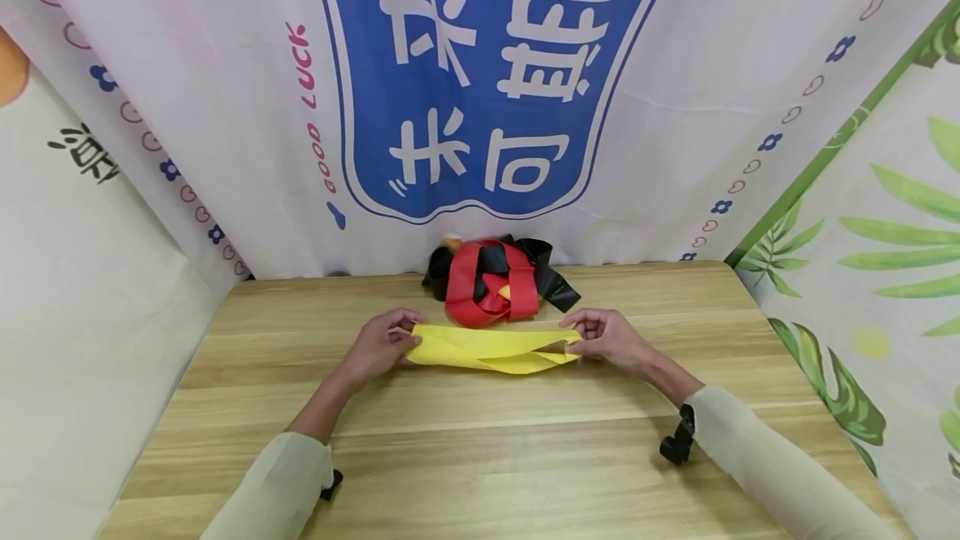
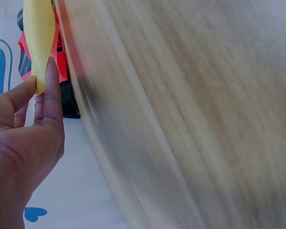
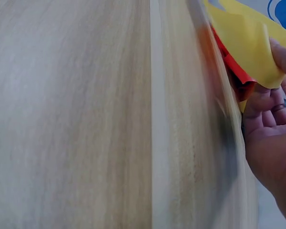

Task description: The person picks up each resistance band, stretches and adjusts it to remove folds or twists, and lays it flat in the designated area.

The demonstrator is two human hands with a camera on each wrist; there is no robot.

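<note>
Yellow band (image 1: 457,346) pinched at both ends

Stretched sideways between two hands, the yellow band lies near the far edge of the wooden table (image 1: 487,457), just on the near side of a red band (image 1: 461,290). Whether it touches the tabletop I cannot tell. The left hand (image 1: 380,348) pinches one end between thumb and fingers, with only the band's thickness between them. The right hand (image 1: 617,344) pinches the other end likewise, its other fingers bent. Toward the right hand, the yellow band's layers gape apart.

The red band sits in loops, with a black band (image 1: 564,292) curling around and through it. Behind the table hangs a white cloth (image 1: 660,148) with a blue panel (image 1: 480,148). Both arms wear pale sleeves (image 1: 772,448).
</note>
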